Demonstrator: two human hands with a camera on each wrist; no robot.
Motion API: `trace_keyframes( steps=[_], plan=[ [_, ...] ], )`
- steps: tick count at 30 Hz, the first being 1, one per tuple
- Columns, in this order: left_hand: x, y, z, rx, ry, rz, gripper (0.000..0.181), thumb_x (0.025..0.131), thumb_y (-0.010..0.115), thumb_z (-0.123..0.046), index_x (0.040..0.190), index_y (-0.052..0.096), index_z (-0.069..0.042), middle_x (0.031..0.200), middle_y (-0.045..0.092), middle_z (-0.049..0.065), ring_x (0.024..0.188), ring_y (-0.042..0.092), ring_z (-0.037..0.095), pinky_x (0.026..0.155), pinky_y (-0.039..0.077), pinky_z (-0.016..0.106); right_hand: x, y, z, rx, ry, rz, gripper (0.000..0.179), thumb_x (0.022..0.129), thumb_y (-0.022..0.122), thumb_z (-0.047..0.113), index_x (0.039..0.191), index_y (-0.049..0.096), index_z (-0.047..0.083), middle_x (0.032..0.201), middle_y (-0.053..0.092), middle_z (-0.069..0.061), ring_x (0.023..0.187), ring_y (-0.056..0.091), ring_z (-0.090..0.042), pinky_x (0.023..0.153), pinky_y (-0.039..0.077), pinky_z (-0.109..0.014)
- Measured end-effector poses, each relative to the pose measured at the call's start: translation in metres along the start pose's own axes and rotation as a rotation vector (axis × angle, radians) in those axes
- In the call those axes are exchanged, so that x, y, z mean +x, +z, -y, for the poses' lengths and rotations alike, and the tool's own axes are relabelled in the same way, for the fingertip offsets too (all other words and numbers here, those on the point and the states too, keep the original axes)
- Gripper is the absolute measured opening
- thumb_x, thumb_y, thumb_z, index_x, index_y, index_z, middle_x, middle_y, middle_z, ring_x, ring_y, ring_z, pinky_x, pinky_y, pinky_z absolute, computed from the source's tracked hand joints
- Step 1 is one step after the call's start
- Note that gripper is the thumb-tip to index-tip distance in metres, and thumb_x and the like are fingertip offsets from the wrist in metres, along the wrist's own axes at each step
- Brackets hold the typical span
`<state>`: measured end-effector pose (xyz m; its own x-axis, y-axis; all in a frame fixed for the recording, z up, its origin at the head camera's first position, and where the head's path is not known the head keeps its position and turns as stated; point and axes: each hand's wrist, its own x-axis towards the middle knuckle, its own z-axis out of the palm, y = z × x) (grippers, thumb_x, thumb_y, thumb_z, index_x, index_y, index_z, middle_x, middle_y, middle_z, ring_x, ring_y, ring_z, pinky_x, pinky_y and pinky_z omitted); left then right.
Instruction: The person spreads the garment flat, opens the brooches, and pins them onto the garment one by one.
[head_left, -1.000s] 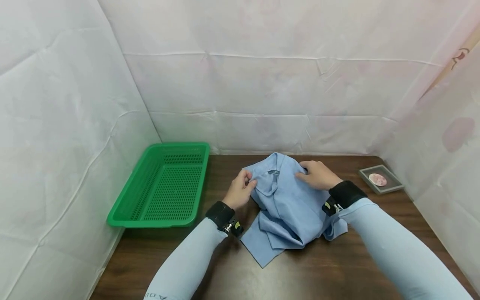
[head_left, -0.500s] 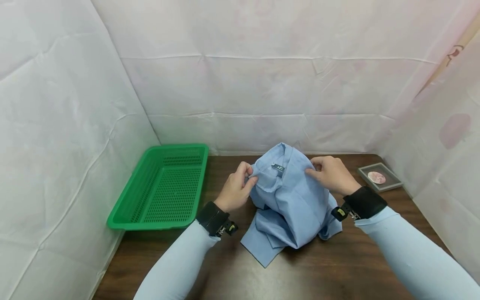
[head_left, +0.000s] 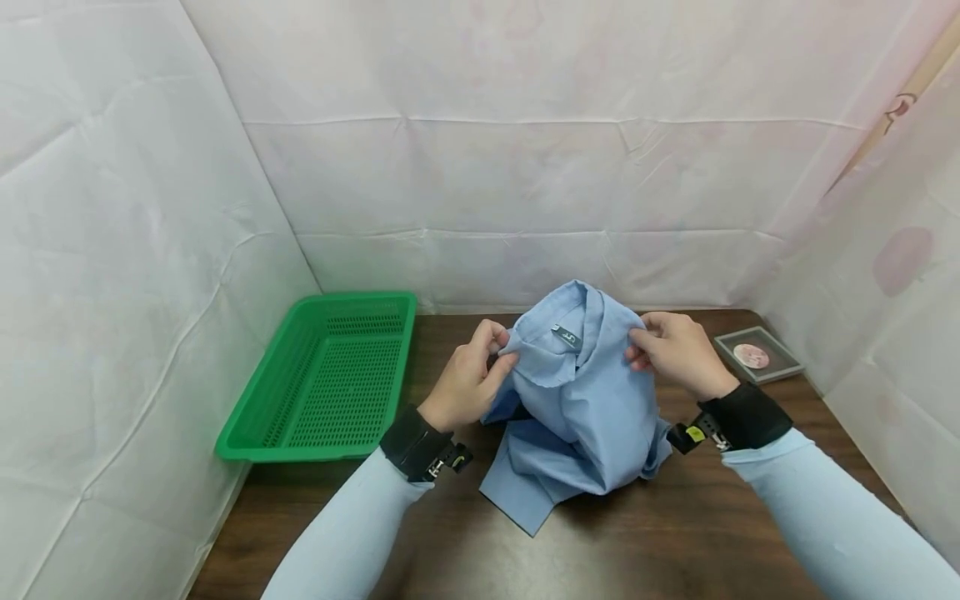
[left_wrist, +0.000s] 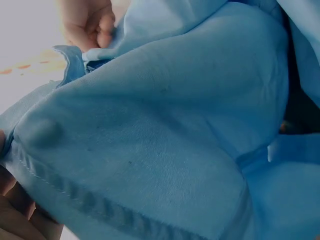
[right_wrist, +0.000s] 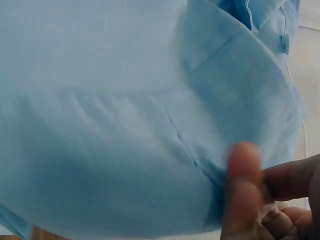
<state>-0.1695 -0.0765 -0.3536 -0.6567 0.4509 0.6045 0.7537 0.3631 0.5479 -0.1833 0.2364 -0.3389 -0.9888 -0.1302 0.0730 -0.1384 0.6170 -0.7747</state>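
Note:
A light blue collared shirt is bunched on the brown table, its upper part lifted and a dark label showing inside the collar. My left hand pinches the shirt at its left side, beside the collar. On the other side my right hand pinches the cloth near the shoulder. In the left wrist view a stitched seam of the shirt runs close to the left fingers. The right wrist view has the thumb and fingers gathering a fold of the shirt. The shirt's underside is hidden.
To the left stands a green perforated basket. A small grey-framed square case with a pink round disc lies near the right table edge. White sheeting hangs behind and on both sides of the brown wooden table.
The collar end of the shirt has risen and opened out. My right hand has moved to the right, my left hand slightly left; both still pinch the cloth.

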Motion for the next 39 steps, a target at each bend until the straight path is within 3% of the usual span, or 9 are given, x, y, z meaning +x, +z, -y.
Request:
trace_keyframes(
  steps=[3,7,11,16,21,27,30,34,39],
  plan=[
    [0.000,-0.001,-0.002,-0.010,0.007,0.000,0.016,0.097,0.056,-0.009,0.104,0.042,-0.009,0.075,0.053,-0.002,0.046,0.034,0.004,0.047,0.033,0.022,-0.002,0.003,-0.001,0.059,0.024,-0.005,0.037,0.100,0.050,0.033,0.110,0.061,-0.001,0.092,0.071,-0.012,0.080,0.070,-0.020,0.069,0.056,-0.030],
    [-0.002,0.000,-0.004,-0.045,0.020,0.013,0.016,0.097,0.056,-0.006,0.102,0.041,-0.007,0.074,0.051,0.000,0.049,0.036,0.006,0.049,0.034,0.022,-0.005,0.009,-0.002,-0.021,0.019,-0.020,0.062,0.095,0.048,0.057,0.121,0.053,0.001,0.099,0.070,-0.013,0.089,0.068,-0.025,0.076,0.053,-0.038],
    [-0.003,0.003,-0.008,-0.071,0.034,0.030,0.014,0.097,0.055,-0.005,0.102,0.041,-0.005,0.072,0.049,0.001,0.052,0.039,0.007,0.051,0.036,0.022,-0.008,0.018,-0.002,-0.109,0.006,-0.032,0.072,0.090,0.051,0.063,0.123,0.045,0.000,0.103,0.062,-0.013,0.091,0.060,-0.026,0.076,0.046,-0.039],
    [-0.006,0.006,-0.011,-0.049,0.043,0.044,0.014,0.097,0.055,-0.005,0.102,0.043,-0.006,0.071,0.047,-0.001,0.053,0.037,0.006,0.051,0.034,0.021,-0.011,0.030,-0.002,-0.098,-0.018,-0.060,0.072,0.091,0.057,0.053,0.129,0.035,-0.004,0.103,0.055,-0.017,0.087,0.055,-0.027,0.072,0.044,-0.037],
    [-0.010,0.010,-0.008,-0.044,0.042,0.057,0.016,0.096,0.057,-0.006,0.103,0.043,-0.007,0.069,0.044,-0.002,0.053,0.036,0.006,0.051,0.033,0.021,-0.011,0.041,-0.007,-0.090,-0.044,-0.086,0.065,0.094,0.059,0.027,0.139,0.024,-0.004,0.092,0.057,-0.016,0.080,0.056,-0.025,0.067,0.044,-0.035],
    [-0.018,0.015,0.000,-0.064,0.011,0.056,0.014,0.097,0.055,-0.007,0.103,0.042,-0.008,0.069,0.042,-0.003,0.052,0.034,0.006,0.051,0.032,0.021,-0.013,0.055,-0.019,-0.087,-0.041,-0.105,0.087,0.087,0.055,0.006,0.151,-0.004,0.001,0.085,0.061,-0.018,0.063,0.055,-0.021,0.056,0.043,-0.034],
    [-0.024,0.017,0.007,-0.065,-0.015,0.043,0.014,0.097,0.056,-0.008,0.104,0.044,-0.008,0.071,0.045,-0.002,0.052,0.035,0.007,0.051,0.033,0.023,-0.017,0.064,-0.027,-0.059,-0.025,-0.123,0.093,0.089,0.059,0.007,0.151,-0.010,0.002,0.092,0.066,-0.015,0.068,0.059,-0.018,0.061,0.045,-0.034],
    [-0.035,0.020,0.018,-0.057,-0.100,0.057,0.020,0.096,0.061,-0.012,0.109,0.046,-0.007,0.085,0.060,0.002,0.056,0.044,0.009,0.056,0.042,0.024,-0.025,0.076,-0.038,-0.017,0.011,-0.138,0.072,0.090,0.060,0.009,0.145,0.015,-0.004,0.084,0.069,-0.009,0.067,0.061,-0.017,0.060,0.044,-0.031],
    [-0.060,0.024,0.037,-0.037,-0.272,0.159,0.048,0.089,0.071,-0.023,0.127,0.045,-0.008,0.109,0.068,0.009,0.077,0.061,0.012,0.065,0.050,0.027,-0.031,0.081,-0.048,-0.056,0.009,-0.164,0.020,0.093,0.054,0.008,0.110,0.054,-0.002,0.083,0.066,-0.007,0.066,0.058,-0.016,0.054,0.044,-0.027]
  ],
)
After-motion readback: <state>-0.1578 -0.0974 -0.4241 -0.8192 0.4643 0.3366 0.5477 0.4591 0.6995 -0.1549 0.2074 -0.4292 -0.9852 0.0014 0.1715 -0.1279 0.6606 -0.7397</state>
